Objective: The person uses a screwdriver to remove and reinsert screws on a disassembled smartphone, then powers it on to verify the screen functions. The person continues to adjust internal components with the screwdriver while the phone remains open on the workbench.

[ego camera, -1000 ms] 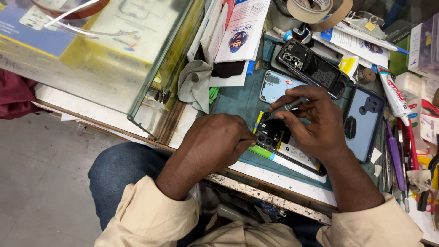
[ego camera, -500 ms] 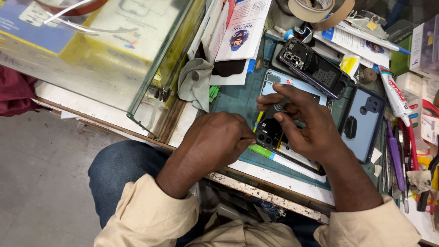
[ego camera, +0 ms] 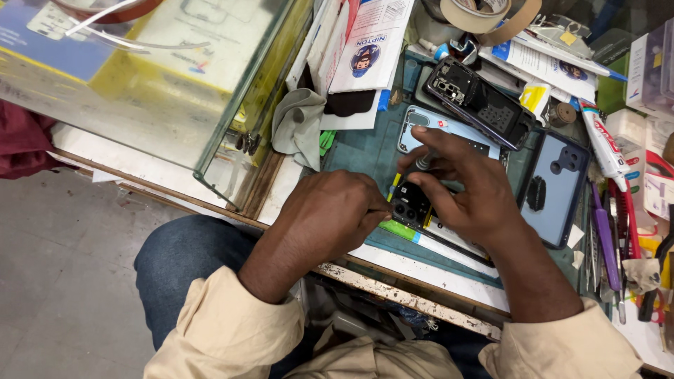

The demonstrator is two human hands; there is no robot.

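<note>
Grey floor at left; glass case beside a cluttered workbench; left hand clenched against an opened phone, its long axis slanting down-right; right hand pinching a small screwdriver upright over it.

The right hand has slid the screwdriver further up.

My single head-worn camera looks steeply down, close over the cluttered workbench and my lap.
</note>
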